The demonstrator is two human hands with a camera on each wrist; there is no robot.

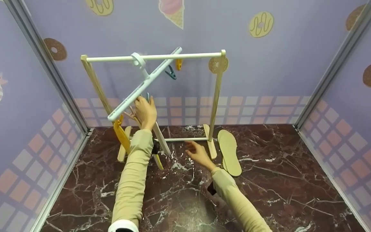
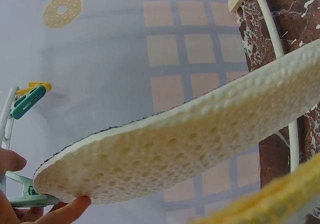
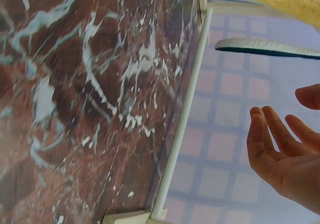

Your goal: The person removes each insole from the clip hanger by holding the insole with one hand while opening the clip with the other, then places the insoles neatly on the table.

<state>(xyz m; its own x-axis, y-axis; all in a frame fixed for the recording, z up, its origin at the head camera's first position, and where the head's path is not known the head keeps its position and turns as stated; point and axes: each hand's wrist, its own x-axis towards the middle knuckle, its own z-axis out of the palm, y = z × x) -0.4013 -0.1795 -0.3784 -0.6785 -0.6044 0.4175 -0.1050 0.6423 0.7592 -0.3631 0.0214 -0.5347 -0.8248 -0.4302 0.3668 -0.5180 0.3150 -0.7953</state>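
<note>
A white hanger [image 1: 145,83] hangs slanted from the rack's top rail. Below its middle my left hand [image 1: 146,112] grips a pale green clothespin [image 2: 32,196], thumb on one side and fingers on the other. The clothespin sits at the upper end of a white, dimpled insole [image 2: 150,159] that hangs down, and one fingertip touches its underside. A yellow insole [image 1: 120,137] hangs by the hanger's near end; a pink clothespin [image 1: 130,113] shows beside my left hand. My right hand [image 1: 200,154], fingers loosely bent, is held lower right, apart from the hanging insole [image 3: 265,47].
A wooden rack [image 1: 216,100] with a white lower bar [image 1: 185,139] stands against the back wall. Dark green [image 1: 171,73] and yellow clothespins [image 1: 179,64] hang at the hanger's far end. Beige insoles [image 1: 230,153] lie overlapped on the marbled tabletop [image 1: 269,193] by the right foot.
</note>
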